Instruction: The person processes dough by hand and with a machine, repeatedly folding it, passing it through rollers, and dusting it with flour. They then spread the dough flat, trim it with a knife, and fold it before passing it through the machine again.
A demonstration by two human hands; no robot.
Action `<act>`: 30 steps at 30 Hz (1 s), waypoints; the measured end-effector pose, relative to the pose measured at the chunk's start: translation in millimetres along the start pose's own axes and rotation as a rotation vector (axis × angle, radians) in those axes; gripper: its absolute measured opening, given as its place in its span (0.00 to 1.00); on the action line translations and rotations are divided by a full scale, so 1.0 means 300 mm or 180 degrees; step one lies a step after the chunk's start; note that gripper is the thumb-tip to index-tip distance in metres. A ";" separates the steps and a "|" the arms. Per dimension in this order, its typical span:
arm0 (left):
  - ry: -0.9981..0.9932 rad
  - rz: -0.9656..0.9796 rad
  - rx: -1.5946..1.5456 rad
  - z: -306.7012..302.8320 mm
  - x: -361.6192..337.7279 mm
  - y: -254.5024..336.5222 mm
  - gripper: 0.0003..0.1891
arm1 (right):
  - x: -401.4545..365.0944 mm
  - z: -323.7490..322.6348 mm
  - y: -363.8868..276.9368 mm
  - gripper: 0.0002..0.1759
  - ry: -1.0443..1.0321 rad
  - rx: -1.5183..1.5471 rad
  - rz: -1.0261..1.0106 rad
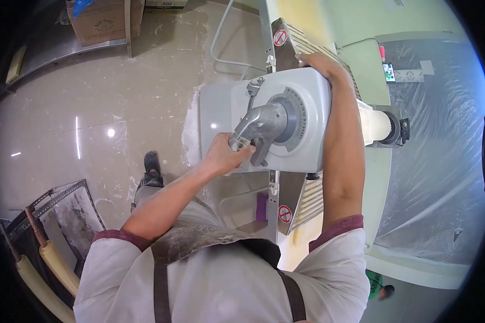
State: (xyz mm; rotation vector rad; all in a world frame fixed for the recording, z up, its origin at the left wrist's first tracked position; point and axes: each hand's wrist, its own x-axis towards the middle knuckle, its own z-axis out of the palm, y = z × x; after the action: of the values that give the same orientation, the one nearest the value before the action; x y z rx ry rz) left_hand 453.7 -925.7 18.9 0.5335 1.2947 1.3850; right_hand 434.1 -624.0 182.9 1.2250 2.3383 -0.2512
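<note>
My left hand [223, 153] is closed around the end of the metal adjusting lever [267, 121] on a grey dough sheeter's head [312, 81]. The lever joins a round dial [296, 121] with a numbered scale. My right arm reaches across the top of the machine head, and my right hand [319, 63] lies at its far edge with the fingers stretched out. Close to that hand is a slatted metal guard [302, 37] with a red prohibition sticker. A second slatted guard [307, 202] sits on the near side.
A white roll [377, 126] lies at the machine's right side. Rolling pins [59, 264] stand by a metal rack [81, 207] at lower left. A cardboard box [102, 24] rests on a shelf at upper left. Plastic sheeting [431, 145] hangs right. Another person [377, 285] is at lower right.
</note>
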 end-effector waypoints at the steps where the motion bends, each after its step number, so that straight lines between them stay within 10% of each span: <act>1: -0.0018 0.0106 0.0109 -0.017 0.015 -0.004 0.15 | -0.007 0.005 -0.005 0.35 0.0076 0.0013 0.0005; 17: 0.0316 0.0381 0.0195 -0.012 0.077 -0.051 0.18 | -0.469 0.336 0.085 0.45 0.2772 -0.0409 -0.1652; 30: 0.0936 0.0555 0.0343 0.042 0.072 -0.052 0.21 | -0.667 0.701 0.356 0.28 0.4017 0.2312 -0.1461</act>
State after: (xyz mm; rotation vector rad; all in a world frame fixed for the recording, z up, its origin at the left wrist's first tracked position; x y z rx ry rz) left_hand 464.7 -904.7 1.5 0.5396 1.5969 1.5881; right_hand 687.0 -785.2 106.8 1.3147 3.8715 -0.6711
